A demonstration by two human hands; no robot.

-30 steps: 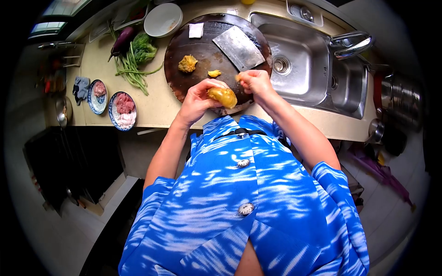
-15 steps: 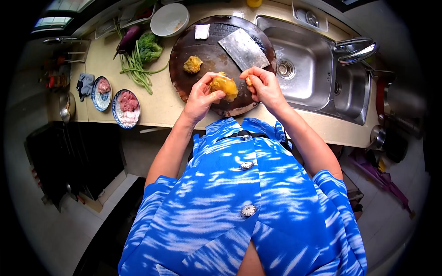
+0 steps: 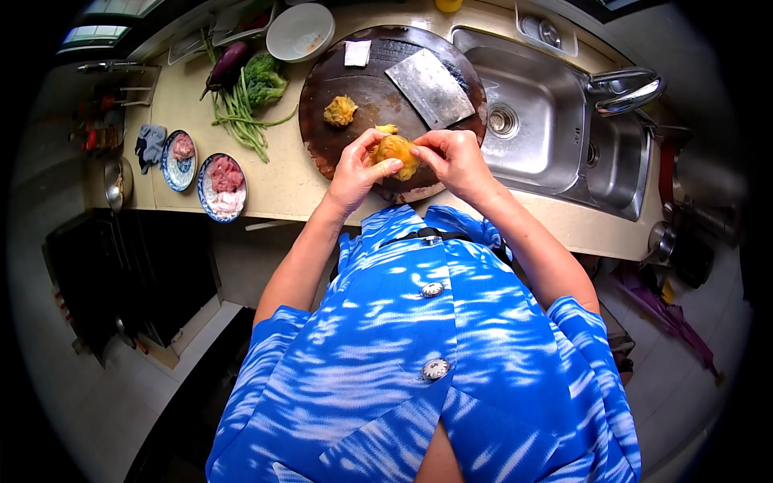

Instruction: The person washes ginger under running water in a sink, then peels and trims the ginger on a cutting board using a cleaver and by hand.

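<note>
A yellow-brown, wet-looking lump (image 3: 396, 154) is held over the near part of a round dark cutting board (image 3: 366, 97). My left hand (image 3: 357, 171) grips it from the left, thumb in front. The pinched fingers of my right hand (image 3: 456, 165) touch its right side; whether they hold a loose bit is hidden. Just behind the lump lies a small yellow piece (image 3: 387, 129). Another crumpled yellow-brown lump (image 3: 341, 111) rests on the board at the left. A cleaver (image 3: 431, 88) lies flat at the right, and a folded white cloth (image 3: 357, 53) sits at the back.
Right of the board is a steel double sink (image 3: 527, 113) with a faucet (image 3: 632, 90). To the left lie an eggplant (image 3: 228, 64), broccoli (image 3: 262, 80), green beans (image 3: 241, 125), a white bowl (image 3: 300, 32) and two plates of raw meat (image 3: 225, 179) (image 3: 183, 146).
My right hand has moved left from beside the lump until its fingertips touch it. The lump stays in my left hand. The whole view has shifted slightly.
</note>
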